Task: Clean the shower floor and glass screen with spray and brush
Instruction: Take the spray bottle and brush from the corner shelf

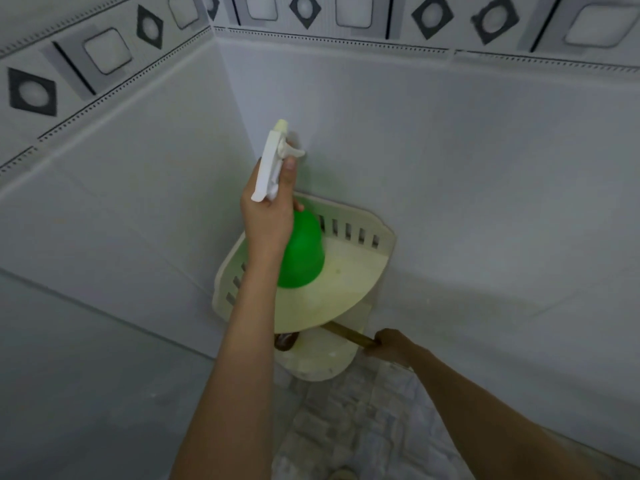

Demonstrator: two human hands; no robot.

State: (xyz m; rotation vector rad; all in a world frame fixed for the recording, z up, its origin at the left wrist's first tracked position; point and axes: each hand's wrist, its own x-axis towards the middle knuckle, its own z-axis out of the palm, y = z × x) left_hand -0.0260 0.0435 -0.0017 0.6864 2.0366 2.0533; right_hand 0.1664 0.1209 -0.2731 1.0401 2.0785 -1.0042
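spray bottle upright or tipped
Upright: the left hand grips the spray bottle, trigger head up, green base down by the corner shelf.

Spray bottle point(304, 251): neck covered by the left hand point(268, 209), left side behind the wrist. Brush point(349, 334): head largely concealed under the upper shelf point(346, 292); handle end enclosed in the right hand point(394, 346). Lower shelf point(318, 365): mostly screened by the upper shelf. Both forearms cut off at the bottom edge. Patterned border point(433, 15): cropped at top, blurred towards the right.

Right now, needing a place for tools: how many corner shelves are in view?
2: upper shelf under the bottle, lower shelf beneath it, by the brush. Others may be hidden.
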